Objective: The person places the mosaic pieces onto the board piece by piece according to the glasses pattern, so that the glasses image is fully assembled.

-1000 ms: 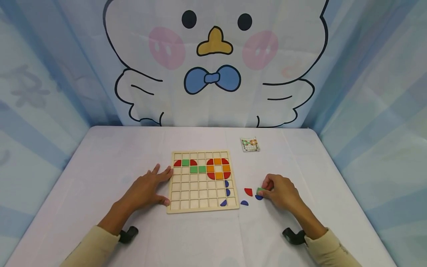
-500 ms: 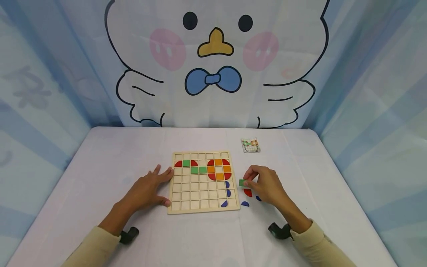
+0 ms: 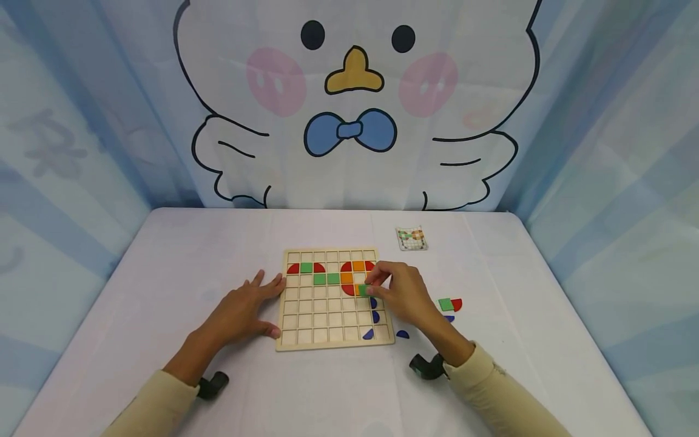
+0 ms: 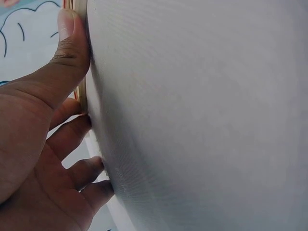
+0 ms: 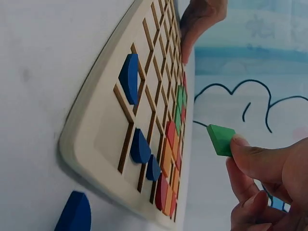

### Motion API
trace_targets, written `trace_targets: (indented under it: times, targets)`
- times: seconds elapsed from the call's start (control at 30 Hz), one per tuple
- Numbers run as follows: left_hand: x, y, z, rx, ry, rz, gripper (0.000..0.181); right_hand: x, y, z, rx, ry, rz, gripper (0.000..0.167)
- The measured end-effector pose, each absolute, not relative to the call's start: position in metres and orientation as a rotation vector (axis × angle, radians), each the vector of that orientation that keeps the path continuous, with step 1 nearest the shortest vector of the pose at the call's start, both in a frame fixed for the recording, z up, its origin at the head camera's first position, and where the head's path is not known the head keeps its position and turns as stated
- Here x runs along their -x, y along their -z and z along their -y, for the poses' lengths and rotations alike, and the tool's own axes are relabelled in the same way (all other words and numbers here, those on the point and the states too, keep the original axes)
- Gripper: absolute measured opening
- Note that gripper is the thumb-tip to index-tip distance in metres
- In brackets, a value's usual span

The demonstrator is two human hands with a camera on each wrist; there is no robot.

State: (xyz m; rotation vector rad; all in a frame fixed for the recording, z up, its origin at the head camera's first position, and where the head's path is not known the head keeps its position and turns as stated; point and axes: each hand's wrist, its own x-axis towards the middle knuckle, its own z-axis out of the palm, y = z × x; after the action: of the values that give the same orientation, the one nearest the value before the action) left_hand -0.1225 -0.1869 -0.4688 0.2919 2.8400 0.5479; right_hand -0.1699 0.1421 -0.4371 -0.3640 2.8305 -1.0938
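My left hand (image 3: 240, 315) lies spread on the table, thumb and index finger against the left edge of the wooden grid board (image 3: 334, 348). Over the board's right part, my right hand (image 3: 401, 291) pinches a green square tile (image 5: 221, 139) between thumb and fingers, held clear of the grid in the right wrist view. Red and green pieces (image 3: 306, 267) fill some cells at the upper left. An orange and red ring (image 3: 346, 277) sits at the upper right, partly hidden by the hand. Several blue pieces (image 3: 375, 317) lie down the right column.
Right of the board lie a loose green tile (image 3: 446, 304), a red rounded piece (image 3: 457, 305) and a blue piece (image 3: 449, 318) partly behind the forearm. A blue half-circle (image 3: 402, 334) is near the board's corner. A small pattern card (image 3: 412, 238) stands farther back.
My right hand has carried the green tile leftward from the loose pieces to over the board. Pieces at the right have come into sight. My left hand keeps its place.
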Motion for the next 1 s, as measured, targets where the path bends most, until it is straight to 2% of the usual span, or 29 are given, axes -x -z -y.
trace_targets:
  times: [0.5,1.0]
  targets:
    - [0.121,0.467,0.187,-0.321,-0.541,-2.840,0.113,0.180,0.439,-0.094,0.567,1.150,-2.802,0.015]
    - [0.124,0.471,0.189,-0.314,-0.555,-2.837,0.114,0.193,0.442,-0.053,0.626,1.128,-2.786,0.013]
